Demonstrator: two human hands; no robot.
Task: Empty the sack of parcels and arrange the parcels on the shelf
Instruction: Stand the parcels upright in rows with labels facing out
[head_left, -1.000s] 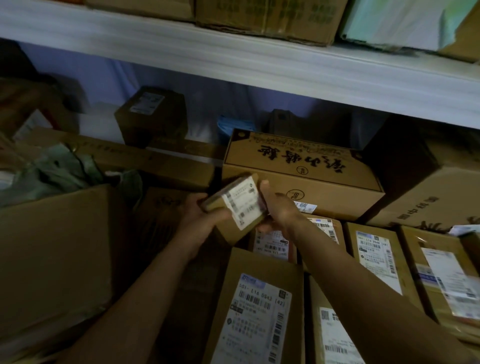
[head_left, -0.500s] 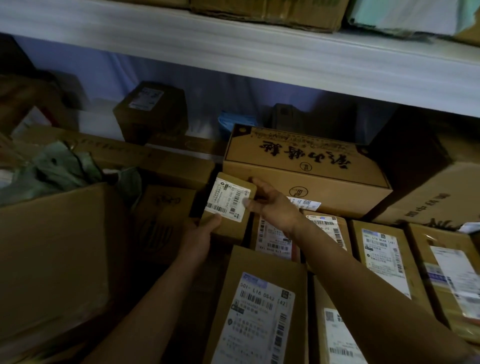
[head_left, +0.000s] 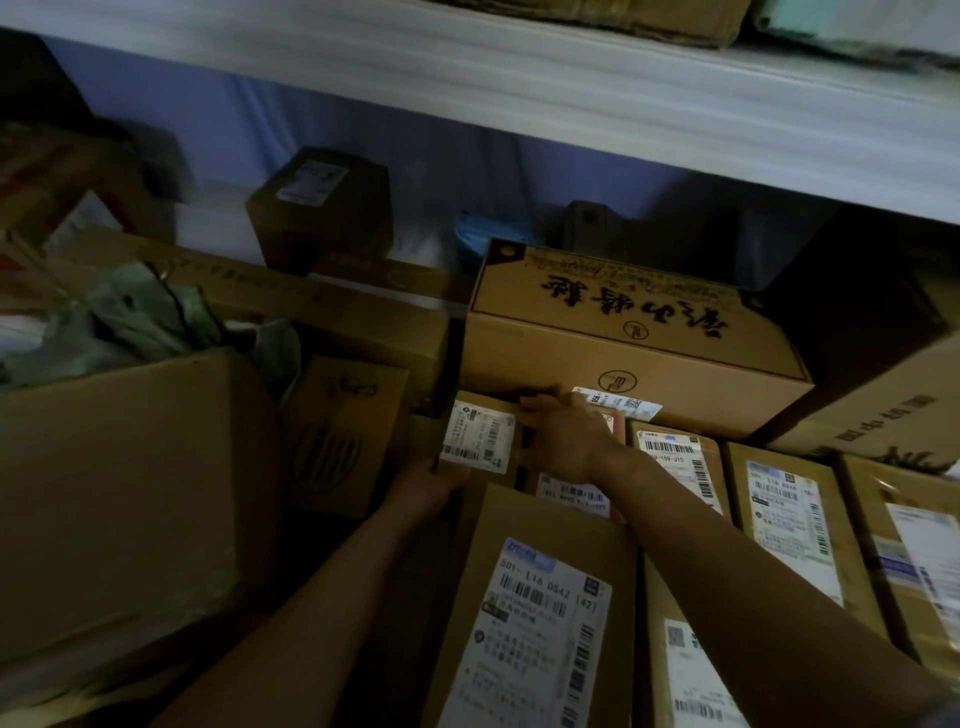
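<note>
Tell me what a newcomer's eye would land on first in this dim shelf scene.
First, the two bare hands at centre: the left hand and right hand set a small brown cardboard parcel with a white label into a gap. Right behind sits the large tan carton printed with bold black calligraphy. At lower centre, a tall brown box with a white barcode label catches the light.

Dim light; a pale blue wall (head_left: 426, 150) runs behind, under a white board (head_left: 571, 88) overhead.
</note>
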